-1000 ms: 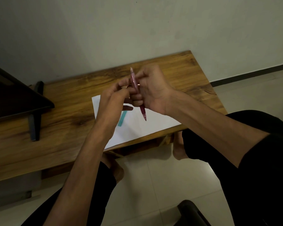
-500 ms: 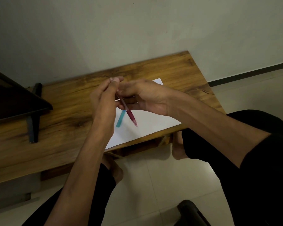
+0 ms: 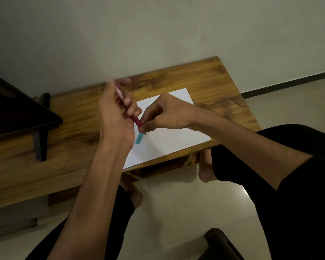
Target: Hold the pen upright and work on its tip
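A pink-red pen [image 3: 136,121] slants down to the right above a white sheet of paper [image 3: 169,139] on a low wooden table [image 3: 79,117]. My left hand [image 3: 116,117] holds the pen's upper part with curled fingers. My right hand [image 3: 163,114] pinches the pen's lower end near the tip. A small teal strip [image 3: 138,139] lies on the paper just below the pen tip. Most of the pen's barrel is hidden by my fingers.
A dark screen on a black stand [image 3: 39,139] occupies the table's left end. A pale wall rises behind the table. My knees in black trousers and bare feet are at the table's front edge, above a tiled floor [image 3: 176,203]. A dark rounded object [image 3: 219,241] sits bottom right.
The pen went from upright to slanted down to the right. My left hand now holds its upper part, and my right hand dropped to pinch its lower end.
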